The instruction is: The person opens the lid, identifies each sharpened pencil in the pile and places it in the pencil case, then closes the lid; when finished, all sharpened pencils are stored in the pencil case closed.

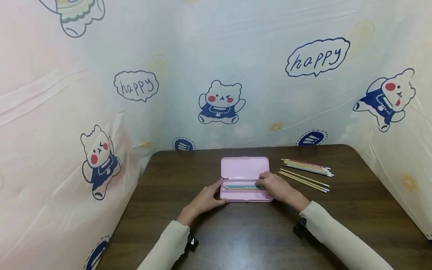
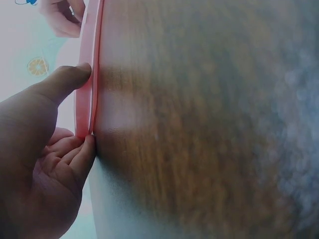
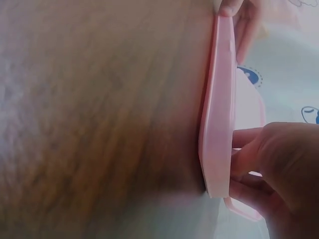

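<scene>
An open pink pencil case (image 1: pixel 245 195) lies on the table, its lid (image 1: pixel 245 167) tilted back on the far side. Several coloured pencils (image 1: pixel 240 187) lie lengthwise inside. At the case's left end, my left hand (image 1: pixel 206 200) grips it with the thumb on the near side and fingers toward the far corner; the left wrist view shows the thumb (image 2: pixel 77 74) against the pink wall. My right hand (image 1: pixel 277 186) reaches in over the right end, fingers bent around the pencils' right ends. In the right wrist view the case's wall hides those fingertips.
Right of the case, a bundle of several pencils (image 1: pixel 307 167) lies on the dark wooden table (image 1: pixel 243 232). Nearer than that bundle are a few more pale yellow pencils (image 1: pixel 303 180). A patterned cloth (image 1: pixel 168 105) hangs behind the table and at its sides.
</scene>
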`<state>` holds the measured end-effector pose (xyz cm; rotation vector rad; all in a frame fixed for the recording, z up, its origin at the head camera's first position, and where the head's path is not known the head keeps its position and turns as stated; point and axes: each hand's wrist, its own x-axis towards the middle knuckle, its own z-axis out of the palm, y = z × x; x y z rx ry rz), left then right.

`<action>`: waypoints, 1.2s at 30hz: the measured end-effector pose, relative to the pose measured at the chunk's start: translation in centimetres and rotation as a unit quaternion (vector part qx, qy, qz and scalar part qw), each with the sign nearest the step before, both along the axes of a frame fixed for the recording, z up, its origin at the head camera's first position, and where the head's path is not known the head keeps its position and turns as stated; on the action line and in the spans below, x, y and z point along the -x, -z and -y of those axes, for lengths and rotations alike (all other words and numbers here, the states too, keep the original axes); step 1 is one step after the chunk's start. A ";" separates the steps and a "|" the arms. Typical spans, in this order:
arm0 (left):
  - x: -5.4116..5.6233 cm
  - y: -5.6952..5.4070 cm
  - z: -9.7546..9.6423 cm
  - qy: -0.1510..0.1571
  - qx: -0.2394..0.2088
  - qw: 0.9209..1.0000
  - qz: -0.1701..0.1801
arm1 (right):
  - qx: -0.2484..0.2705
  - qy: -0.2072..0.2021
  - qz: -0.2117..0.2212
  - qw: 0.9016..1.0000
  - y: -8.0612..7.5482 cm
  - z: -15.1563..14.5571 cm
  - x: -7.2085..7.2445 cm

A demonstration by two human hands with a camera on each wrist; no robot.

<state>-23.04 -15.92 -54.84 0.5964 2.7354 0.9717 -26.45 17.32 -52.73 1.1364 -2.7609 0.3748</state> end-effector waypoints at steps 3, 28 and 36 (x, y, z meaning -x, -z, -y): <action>0.1 0.1 0.0 0.001 -0.003 1.000 -0.002 | 0.006 0.011 0.009 1.000 -0.5 -0.1 -0.1; 0.0 0.0 -0.1 0.005 -0.005 1.000 -0.009 | 0.081 0.183 0.030 0.979 -6.4 -14.0 1.3; 0.1 -0.1 0.0 0.004 0.000 1.000 -0.008 | 0.061 0.224 0.062 0.971 -4.7 -18.5 2.4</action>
